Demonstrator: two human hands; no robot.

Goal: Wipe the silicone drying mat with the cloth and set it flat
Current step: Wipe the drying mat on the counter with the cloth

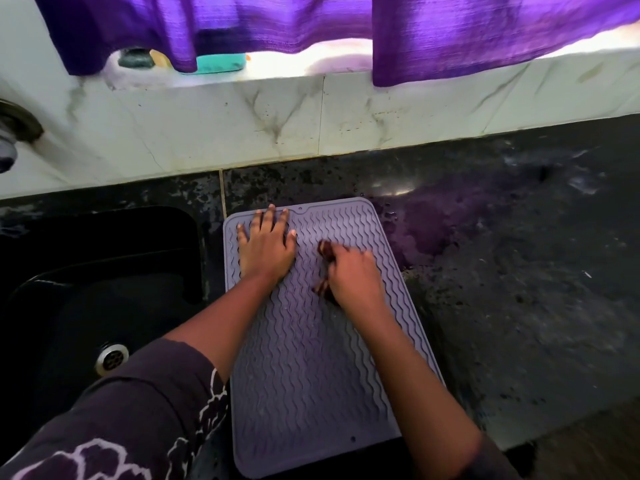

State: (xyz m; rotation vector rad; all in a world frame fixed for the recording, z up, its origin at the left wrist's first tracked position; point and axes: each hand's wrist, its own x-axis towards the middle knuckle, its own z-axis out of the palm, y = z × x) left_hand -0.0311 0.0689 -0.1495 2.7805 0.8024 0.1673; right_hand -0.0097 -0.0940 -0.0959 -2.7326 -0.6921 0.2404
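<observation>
A grey-lilac silicone drying mat (308,358) with wavy ridges lies flat on the dark countertop, its long side running away from me. My left hand (266,244) rests palm down on the mat's far left corner, fingers spread. My right hand (353,271) is on the mat's far right part, closed around a small dark brown cloth (325,251) that pokes out past the fingers and by the thumb. Most of the cloth is hidden under the hand. The right hand looks slightly blurred.
A black sink (86,289) with a metal drain (111,358) lies left of the mat. A wet dark granite countertop (519,271) extends to the right. Behind it are a marble-tiled wall, a sill with a teal soap dish (221,63), purple curtains (485,32), and a tap (10,140) at far left.
</observation>
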